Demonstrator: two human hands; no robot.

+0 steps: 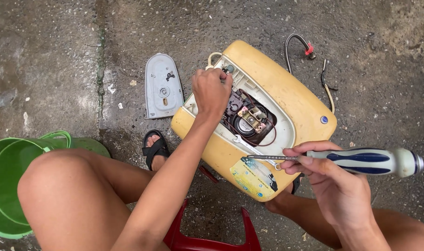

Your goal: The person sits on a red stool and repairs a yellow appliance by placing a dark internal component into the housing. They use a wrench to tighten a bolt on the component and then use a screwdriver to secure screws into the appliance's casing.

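Observation:
A yellow water heater casing (286,88) lies on the concrete floor, its end open and showing wiring and a round element (245,124). My left hand (211,92) reaches into the open end, fingers closed around a small fitting at its top edge. My right hand (330,179) holds a screwdriver (361,161) with a white and blue handle, its shaft pointing left over the casing's lower corner. A spanner (249,147) rests on the white inner rim.
A grey cover plate (162,86) lies left of the casing. A green bucket (9,181) stands at far left. Loose hoses and wires (298,44) lie behind the casing. A red plastic stool (212,234) is under me; my sandalled foot (155,148) is beside the casing.

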